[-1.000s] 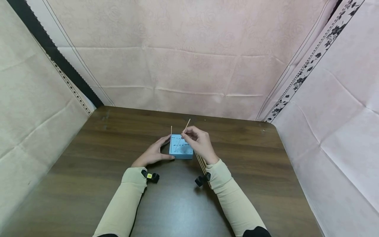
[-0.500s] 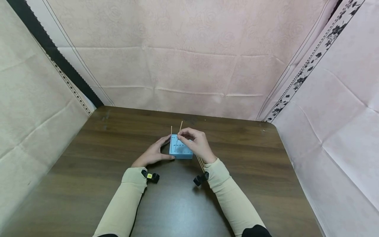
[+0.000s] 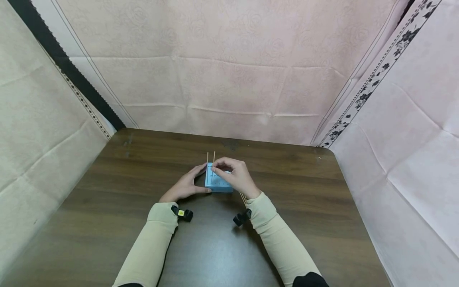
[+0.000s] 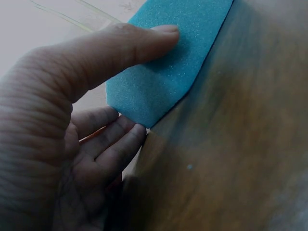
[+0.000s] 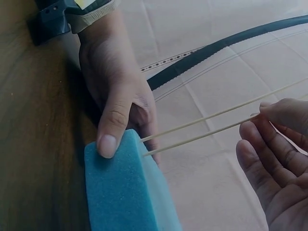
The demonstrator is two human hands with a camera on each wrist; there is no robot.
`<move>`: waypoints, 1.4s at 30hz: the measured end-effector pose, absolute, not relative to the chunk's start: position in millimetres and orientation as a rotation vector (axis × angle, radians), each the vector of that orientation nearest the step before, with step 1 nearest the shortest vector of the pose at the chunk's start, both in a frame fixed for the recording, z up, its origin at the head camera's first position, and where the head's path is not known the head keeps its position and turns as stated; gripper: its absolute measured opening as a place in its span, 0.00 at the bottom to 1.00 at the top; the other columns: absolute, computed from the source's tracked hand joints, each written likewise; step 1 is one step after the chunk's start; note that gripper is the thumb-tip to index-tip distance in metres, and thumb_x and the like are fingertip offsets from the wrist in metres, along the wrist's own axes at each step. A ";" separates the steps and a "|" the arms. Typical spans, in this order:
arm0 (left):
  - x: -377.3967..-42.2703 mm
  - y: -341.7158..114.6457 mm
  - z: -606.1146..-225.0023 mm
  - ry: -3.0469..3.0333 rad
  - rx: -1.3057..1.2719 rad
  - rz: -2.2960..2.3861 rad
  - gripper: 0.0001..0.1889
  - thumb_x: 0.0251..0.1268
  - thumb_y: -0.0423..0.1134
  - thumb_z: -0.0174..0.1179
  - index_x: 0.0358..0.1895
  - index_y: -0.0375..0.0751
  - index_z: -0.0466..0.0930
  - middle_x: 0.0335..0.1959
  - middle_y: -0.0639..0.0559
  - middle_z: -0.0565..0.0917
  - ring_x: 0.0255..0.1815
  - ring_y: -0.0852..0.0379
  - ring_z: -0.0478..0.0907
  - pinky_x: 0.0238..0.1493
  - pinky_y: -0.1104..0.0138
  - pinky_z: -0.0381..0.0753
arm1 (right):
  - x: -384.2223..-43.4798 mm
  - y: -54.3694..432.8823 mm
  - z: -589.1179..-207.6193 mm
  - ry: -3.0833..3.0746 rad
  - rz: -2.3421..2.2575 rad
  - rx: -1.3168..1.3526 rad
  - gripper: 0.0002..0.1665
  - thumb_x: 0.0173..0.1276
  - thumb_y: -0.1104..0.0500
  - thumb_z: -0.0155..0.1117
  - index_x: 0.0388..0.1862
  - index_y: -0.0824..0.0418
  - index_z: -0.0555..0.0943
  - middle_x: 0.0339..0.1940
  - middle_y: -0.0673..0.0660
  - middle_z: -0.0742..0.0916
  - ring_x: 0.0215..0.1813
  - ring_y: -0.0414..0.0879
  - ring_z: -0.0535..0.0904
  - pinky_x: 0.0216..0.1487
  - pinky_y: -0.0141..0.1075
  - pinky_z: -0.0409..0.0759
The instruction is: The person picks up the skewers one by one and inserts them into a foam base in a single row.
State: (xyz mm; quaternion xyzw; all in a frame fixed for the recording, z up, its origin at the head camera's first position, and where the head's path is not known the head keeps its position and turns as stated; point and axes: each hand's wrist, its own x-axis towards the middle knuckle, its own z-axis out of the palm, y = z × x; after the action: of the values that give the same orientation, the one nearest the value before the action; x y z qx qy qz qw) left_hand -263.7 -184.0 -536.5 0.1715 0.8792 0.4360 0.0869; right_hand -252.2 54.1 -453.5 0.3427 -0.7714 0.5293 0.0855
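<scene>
A light blue foam block (image 3: 219, 187) with rows of small holes in its top stands on the table. My left hand (image 3: 188, 185) grips its left end, the thumb on the near face (image 4: 159, 45) and the fingers at the other side. One thin wooden skewer (image 5: 211, 116) stands upright near the block's left edge. Just right of it, my right hand (image 3: 237, 174) pinches a second skewer (image 5: 202, 138) between thumb and fingertips. That skewer is nearly upright, its lower end at the block's top. How deep it sits cannot be seen.
Several more skewers (image 3: 243, 198) lie on the brown wooden table (image 3: 287, 191), partly hidden under my right wrist. Pale patterned cloth (image 3: 215, 71) hangs behind the table and on both sides. Small black cameras are strapped to both wrists.
My right hand has shifted left with its skewer, which has gone from leaning right to nearly upright and now reaches less high. My left hand and the block have not moved.
</scene>
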 end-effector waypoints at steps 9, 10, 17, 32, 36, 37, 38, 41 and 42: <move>-264.1 -185.2 -537.2 2.622 0.523 1.295 0.57 0.48 0.65 0.75 0.81 0.63 0.51 0.80 0.53 0.57 0.79 0.46 0.52 0.72 0.37 0.53 | -252.2 52.4 -456.0 -2.308 1.590 1.026 0.09 0.71 0.54 0.68 0.45 0.57 0.87 0.40 0.45 0.88 0.42 0.39 0.85 0.45 0.36 0.84; -264.3 -185.1 -537.2 2.622 0.527 1.297 0.57 0.48 0.65 0.75 0.81 0.62 0.51 0.80 0.52 0.57 0.79 0.46 0.52 0.72 0.37 0.53 | -252.6 52.4 -456.6 -2.309 1.594 1.025 0.09 0.71 0.54 0.68 0.45 0.58 0.87 0.40 0.45 0.88 0.42 0.39 0.85 0.45 0.36 0.84; -265.2 -184.9 -537.7 2.625 0.541 1.302 0.57 0.47 0.66 0.75 0.81 0.61 0.52 0.80 0.52 0.57 0.79 0.46 0.52 0.72 0.37 0.53 | -253.3 51.4 -459.5 -2.326 1.600 1.016 0.09 0.71 0.54 0.68 0.45 0.57 0.87 0.40 0.44 0.88 0.42 0.39 0.85 0.46 0.35 0.84; -265.1 -185.2 -537.8 2.626 0.537 1.298 0.57 0.48 0.65 0.75 0.81 0.60 0.52 0.79 0.52 0.58 0.79 0.47 0.53 0.72 0.38 0.53 | -251.5 49.9 -457.1 -2.338 1.588 1.001 0.07 0.71 0.55 0.68 0.44 0.54 0.86 0.40 0.44 0.88 0.42 0.38 0.85 0.47 0.35 0.83; -265.1 -185.0 -538.2 2.628 0.541 1.299 0.58 0.47 0.66 0.75 0.81 0.60 0.52 0.79 0.53 0.58 0.79 0.47 0.53 0.72 0.38 0.53 | -251.2 49.9 -457.5 -2.339 1.579 0.999 0.05 0.71 0.55 0.68 0.43 0.53 0.86 0.39 0.44 0.88 0.42 0.38 0.85 0.47 0.34 0.83; -265.1 -185.0 -538.2 2.628 0.545 1.301 0.58 0.47 0.66 0.75 0.81 0.60 0.52 0.79 0.52 0.58 0.79 0.47 0.53 0.72 0.38 0.54 | -251.2 49.9 -457.7 -2.339 1.579 0.997 0.05 0.71 0.55 0.68 0.43 0.53 0.86 0.39 0.44 0.88 0.42 0.38 0.85 0.47 0.34 0.83; -265.1 -185.2 -538.3 2.628 0.546 1.305 0.58 0.47 0.65 0.75 0.81 0.59 0.52 0.79 0.52 0.58 0.79 0.47 0.53 0.72 0.38 0.54 | -251.2 49.9 -458.1 -2.343 1.578 0.994 0.05 0.71 0.55 0.68 0.43 0.53 0.86 0.39 0.44 0.88 0.42 0.38 0.85 0.46 0.34 0.83; -265.5 -185.7 -539.0 2.630 0.555 1.304 0.58 0.47 0.66 0.75 0.81 0.59 0.52 0.79 0.52 0.58 0.79 0.46 0.53 0.72 0.38 0.54 | -250.6 50.1 -459.4 -2.356 1.578 0.992 0.06 0.71 0.55 0.68 0.43 0.54 0.86 0.39 0.44 0.88 0.42 0.38 0.85 0.46 0.34 0.83; -265.7 -185.8 -539.5 2.630 0.562 1.304 0.58 0.47 0.66 0.75 0.81 0.59 0.52 0.79 0.51 0.58 0.79 0.46 0.53 0.72 0.38 0.53 | -250.1 50.1 -459.8 -2.361 1.575 0.993 0.06 0.71 0.55 0.68 0.43 0.53 0.86 0.40 0.44 0.88 0.42 0.38 0.85 0.46 0.34 0.83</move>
State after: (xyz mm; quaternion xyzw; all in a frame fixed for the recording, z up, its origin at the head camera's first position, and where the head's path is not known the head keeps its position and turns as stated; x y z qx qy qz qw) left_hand -265.7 -185.8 -539.5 0.1875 0.8773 0.4351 0.0765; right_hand -250.1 50.1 -459.8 0.3294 -0.7835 0.5226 0.0671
